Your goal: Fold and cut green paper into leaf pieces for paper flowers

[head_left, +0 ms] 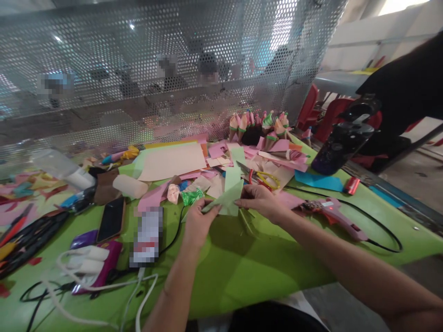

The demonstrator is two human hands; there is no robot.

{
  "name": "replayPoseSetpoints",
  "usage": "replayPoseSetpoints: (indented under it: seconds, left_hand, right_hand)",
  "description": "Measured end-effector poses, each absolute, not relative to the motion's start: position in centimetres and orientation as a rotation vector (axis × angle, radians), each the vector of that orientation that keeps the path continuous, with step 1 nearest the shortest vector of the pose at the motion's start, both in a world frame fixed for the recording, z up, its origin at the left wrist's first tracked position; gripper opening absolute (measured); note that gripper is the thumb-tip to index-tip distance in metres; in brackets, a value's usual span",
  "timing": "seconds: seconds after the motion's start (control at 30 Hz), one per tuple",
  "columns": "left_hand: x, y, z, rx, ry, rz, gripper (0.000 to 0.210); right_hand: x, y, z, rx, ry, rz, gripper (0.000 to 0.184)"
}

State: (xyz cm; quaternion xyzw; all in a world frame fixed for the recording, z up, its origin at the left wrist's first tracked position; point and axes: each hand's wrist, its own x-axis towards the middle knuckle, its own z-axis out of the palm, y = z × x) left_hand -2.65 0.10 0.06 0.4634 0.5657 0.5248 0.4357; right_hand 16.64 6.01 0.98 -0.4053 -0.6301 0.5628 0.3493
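Observation:
A pale green sheet of paper (pixel 229 203) is held between my two hands, over the near side of the green table. My left hand (pixel 200 216) pinches its left corner between thumb and fingers. On the other side, my right hand (pixel 258 202) grips the right edge, thumb toward me. Just beyond the right hand lie scissors with yellow handles (pixel 268 180), among paper scraps. Crumpled green foil (pixel 192 197) sits right behind my left hand. To the right rests a pink glue gun (pixel 341 216) with a small red light on it.
Paper cones with swirled tops (pixel 268 127) stand at the back by a perforated metal screen (pixel 155 83). A dark bottle (pixel 342 143) stands at right. Left are a phone (pixel 111 220), white cables (pixel 104 287) and a power strip (pixel 112 263). A person in black (pixel 408 78) is at right.

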Motion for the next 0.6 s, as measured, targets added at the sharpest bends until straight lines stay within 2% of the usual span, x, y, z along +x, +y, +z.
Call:
replayPoseSetpoints:
  seconds: [0.13,0.2,0.37,0.6]
  left_hand:
    - [-2.3,0.2,0.2,0.937,1.375,1.531,0.045]
    - [-1.7,0.0,0.4,0.936,1.309,1.5,0.049]
    - [-0.8,-0.3,0.2,1.096,1.215,1.197,0.04]
    - [-2.0,-0.2,-0.2,1.38,1.471,1.107,0.028]
  right_hand:
    - [16.2,5.5,1.3,-0.992,-1.467,1.599,0.04]
    - [15.9,5.3,1.2,-0.97,-1.37,1.581,0.04]
    - [15.4,4.8,0.7,-0.937,-1.291,1.609,0.039]
    - [16.3,5.5,1.5,-0.958,-1.432,1.462,0.034]
